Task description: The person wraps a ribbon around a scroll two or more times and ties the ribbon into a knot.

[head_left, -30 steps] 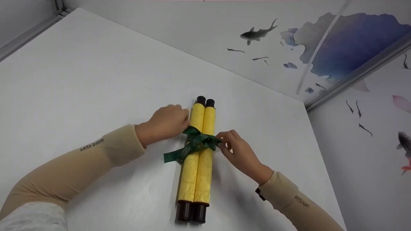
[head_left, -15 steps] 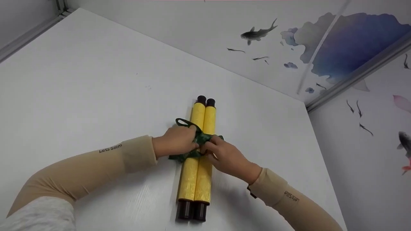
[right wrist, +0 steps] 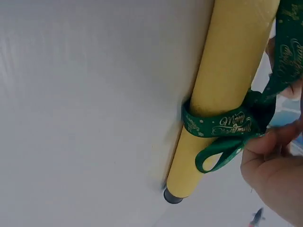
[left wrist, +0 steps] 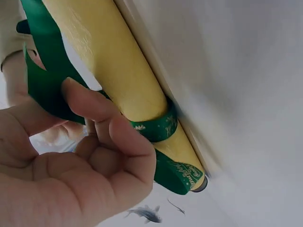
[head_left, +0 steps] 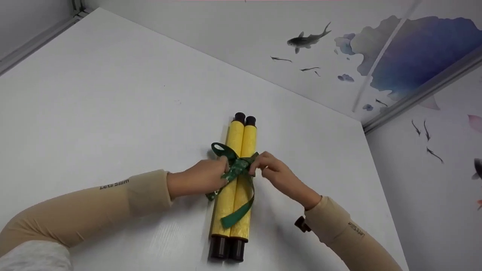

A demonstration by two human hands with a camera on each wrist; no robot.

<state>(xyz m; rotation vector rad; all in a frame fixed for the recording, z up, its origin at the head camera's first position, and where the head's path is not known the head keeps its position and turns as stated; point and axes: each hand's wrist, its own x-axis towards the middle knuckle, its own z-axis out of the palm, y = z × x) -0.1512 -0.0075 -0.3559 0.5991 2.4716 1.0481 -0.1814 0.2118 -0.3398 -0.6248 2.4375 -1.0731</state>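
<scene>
Two yellow scrolls (head_left: 225, 207) with dark brown knobs lie side by side. A green ribbon (right wrist: 218, 124) with gold lettering wraps round their middle and is knotted on top. At the knot's left, my left hand (head_left: 203, 176) pinches a strip of the ribbon between thumb and forefinger, close over the left scroll. My right hand (head_left: 281, 175) pinches the ribbon at the knot's right side. One loop (head_left: 222, 149) stands out at the upper left; a smaller loop (right wrist: 215, 158) shows beside my right fingertips. A loose tail (head_left: 237, 218) curves down across both scrolls.
The scrolls rest on a white table (head_left: 124, 101). Behind it and to the right rise white walls (head_left: 233, 34) painted with fish and a blue lotus leaf (head_left: 425, 56). A small dark object (head_left: 302, 224) hangs under the right wrist.
My hands came together over the knot, then drew slightly apart, each with ribbon in its fingers. A loop now stands at the upper left, and a tail falls forward over the scrolls.
</scene>
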